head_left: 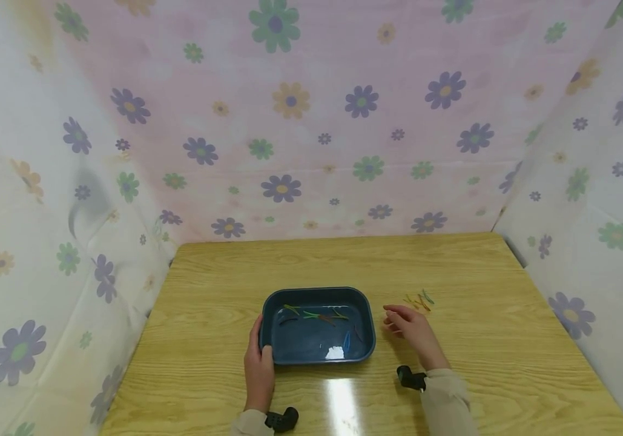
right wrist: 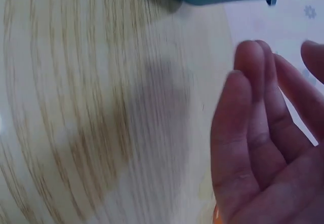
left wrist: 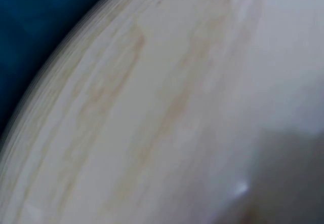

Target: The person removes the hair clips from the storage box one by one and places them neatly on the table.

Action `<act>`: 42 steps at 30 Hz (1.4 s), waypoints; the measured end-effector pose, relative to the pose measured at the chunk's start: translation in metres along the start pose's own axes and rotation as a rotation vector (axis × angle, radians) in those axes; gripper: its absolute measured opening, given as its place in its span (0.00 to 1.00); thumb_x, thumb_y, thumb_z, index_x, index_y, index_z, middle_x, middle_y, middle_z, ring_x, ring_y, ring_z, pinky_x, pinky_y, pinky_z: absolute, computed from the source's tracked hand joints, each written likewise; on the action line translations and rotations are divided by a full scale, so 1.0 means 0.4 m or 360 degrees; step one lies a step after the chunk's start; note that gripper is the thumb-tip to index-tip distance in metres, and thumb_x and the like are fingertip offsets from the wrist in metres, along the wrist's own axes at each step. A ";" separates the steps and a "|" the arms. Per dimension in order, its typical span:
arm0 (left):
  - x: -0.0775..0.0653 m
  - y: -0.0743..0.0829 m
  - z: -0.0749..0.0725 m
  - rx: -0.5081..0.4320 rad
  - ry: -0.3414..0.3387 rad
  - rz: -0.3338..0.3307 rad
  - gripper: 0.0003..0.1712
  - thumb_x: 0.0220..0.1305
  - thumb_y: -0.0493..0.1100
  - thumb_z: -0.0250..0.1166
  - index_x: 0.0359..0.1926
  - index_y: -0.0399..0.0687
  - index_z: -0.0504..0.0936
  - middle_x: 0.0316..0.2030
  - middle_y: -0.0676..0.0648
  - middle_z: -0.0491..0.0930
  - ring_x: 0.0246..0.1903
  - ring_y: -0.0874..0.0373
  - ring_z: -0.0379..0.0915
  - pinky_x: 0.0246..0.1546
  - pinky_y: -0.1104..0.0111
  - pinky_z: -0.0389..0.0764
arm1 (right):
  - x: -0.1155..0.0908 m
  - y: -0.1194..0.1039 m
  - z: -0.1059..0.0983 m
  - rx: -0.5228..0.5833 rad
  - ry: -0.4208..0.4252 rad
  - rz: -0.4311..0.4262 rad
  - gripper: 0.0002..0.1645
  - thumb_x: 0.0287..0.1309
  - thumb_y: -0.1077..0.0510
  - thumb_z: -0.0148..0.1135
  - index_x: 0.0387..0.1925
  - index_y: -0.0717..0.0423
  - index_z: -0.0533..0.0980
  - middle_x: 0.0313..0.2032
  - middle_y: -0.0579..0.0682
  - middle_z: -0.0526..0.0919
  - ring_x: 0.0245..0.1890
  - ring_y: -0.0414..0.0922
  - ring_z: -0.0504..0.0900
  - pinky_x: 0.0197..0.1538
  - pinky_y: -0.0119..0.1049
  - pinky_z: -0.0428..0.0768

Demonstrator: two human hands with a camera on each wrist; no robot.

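A dark blue rectangular tray (head_left: 316, 360) stands on the table, with several thin coloured bands inside, among them a narrow blue loop (head_left: 347, 342) and a green strand (head_left: 311, 315). My left hand (head_left: 259, 369) grips the tray's left side, its thumb at the front left corner and the fingers along the outer wall. To the right of the tray, my right hand (head_left: 412, 330) hovers above the table. Its fingers (right wrist: 230, 127) are slightly bent, the thumb stands apart, and nothing shows between them. Just beyond it lies a small group of thin yellow, orange and green bands (head_left: 423, 301).
The wood-grain table (head_left: 207, 272) is enclosed at the back and sides by flowered cloth (head_left: 322, 121). A bright light reflection falls on the table in front of the tray. Black wrist cameras (head_left: 412, 378) sit on both wrists. The left wrist view is mostly blurred tabletop.
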State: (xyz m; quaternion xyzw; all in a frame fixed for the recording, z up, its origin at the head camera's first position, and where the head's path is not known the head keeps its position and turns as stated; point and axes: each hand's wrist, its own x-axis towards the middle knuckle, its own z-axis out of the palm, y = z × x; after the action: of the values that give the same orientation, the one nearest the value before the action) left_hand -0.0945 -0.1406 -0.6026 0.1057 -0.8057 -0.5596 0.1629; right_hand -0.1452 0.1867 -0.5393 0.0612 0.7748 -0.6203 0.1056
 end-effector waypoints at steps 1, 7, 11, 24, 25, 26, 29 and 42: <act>0.000 -0.001 0.000 -0.0003 0.0003 -0.0004 0.37 0.55 0.31 0.43 0.65 0.65 0.58 0.62 0.63 0.58 0.46 0.62 0.61 0.37 0.62 0.61 | -0.002 -0.003 0.006 -0.0010 -0.0018 0.0000 0.25 0.61 0.52 0.50 0.54 0.63 0.70 0.40 0.62 0.77 0.39 0.56 0.77 0.42 0.43 0.75; 0.000 0.000 0.000 -0.0022 -0.0007 -0.0018 0.37 0.56 0.31 0.43 0.65 0.67 0.58 0.61 0.65 0.58 0.34 0.58 0.64 0.30 0.64 0.64 | -0.005 -0.013 0.033 -0.0215 -0.0051 -0.0044 0.22 0.59 0.53 0.52 0.52 0.60 0.72 0.37 0.57 0.79 0.35 0.51 0.79 0.39 0.42 0.76; 0.000 0.001 -0.001 -0.0019 -0.0013 -0.0011 0.38 0.56 0.31 0.43 0.65 0.68 0.57 0.61 0.64 0.58 0.35 0.59 0.64 0.31 0.65 0.64 | -0.007 -0.019 0.046 -0.0351 -0.0021 -0.0071 0.20 0.59 0.53 0.53 0.51 0.56 0.73 0.35 0.53 0.79 0.33 0.48 0.79 0.37 0.41 0.76; -0.003 0.007 -0.002 -0.0016 -0.0010 -0.0035 0.37 0.56 0.31 0.43 0.65 0.66 0.57 0.61 0.64 0.58 0.24 0.55 0.59 0.25 0.65 0.63 | -0.027 -0.057 0.083 -0.0932 0.0177 -0.0326 0.16 0.57 0.53 0.55 0.46 0.51 0.77 0.32 0.45 0.78 0.29 0.40 0.74 0.33 0.36 0.72; -0.003 0.007 -0.002 -0.0014 -0.0008 -0.0034 0.37 0.56 0.31 0.43 0.65 0.66 0.57 0.61 0.64 0.58 0.25 0.56 0.60 0.27 0.65 0.63 | -0.029 -0.060 0.085 -0.0933 0.0192 -0.0352 0.16 0.57 0.53 0.55 0.46 0.51 0.77 0.32 0.45 0.78 0.30 0.41 0.74 0.33 0.36 0.73; -0.003 0.008 -0.003 -0.0011 -0.0006 -0.0032 0.37 0.56 0.31 0.43 0.65 0.66 0.57 0.61 0.63 0.58 0.27 0.56 0.61 0.30 0.65 0.63 | -0.030 -0.064 0.088 -0.0932 0.0205 -0.0378 0.15 0.57 0.53 0.55 0.46 0.50 0.77 0.33 0.45 0.78 0.31 0.41 0.74 0.34 0.37 0.73; -0.004 0.007 -0.003 -0.0003 -0.0010 -0.0032 0.37 0.56 0.31 0.43 0.65 0.65 0.57 0.62 0.62 0.58 0.25 0.56 0.60 0.31 0.64 0.63 | -0.036 -0.076 0.095 -0.0896 0.0202 -0.0431 0.15 0.56 0.54 0.56 0.46 0.49 0.77 0.36 0.45 0.79 0.33 0.41 0.76 0.37 0.38 0.74; -0.003 0.009 -0.005 -0.0039 -0.0037 -0.0068 0.37 0.57 0.32 0.43 0.65 0.67 0.57 0.61 0.63 0.59 0.12 0.57 0.52 0.18 0.66 0.61 | -0.042 -0.109 0.124 -0.0902 -0.0012 -0.0559 0.16 0.52 0.58 0.60 0.45 0.50 0.77 0.34 0.40 0.77 0.33 0.38 0.74 0.38 0.37 0.73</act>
State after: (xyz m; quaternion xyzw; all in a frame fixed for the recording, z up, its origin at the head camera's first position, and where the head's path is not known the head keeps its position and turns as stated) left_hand -0.0927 -0.1407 -0.5988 0.1143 -0.7982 -0.5740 0.1428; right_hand -0.1345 0.1293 -0.5043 -0.1073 0.9148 -0.3892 0.0128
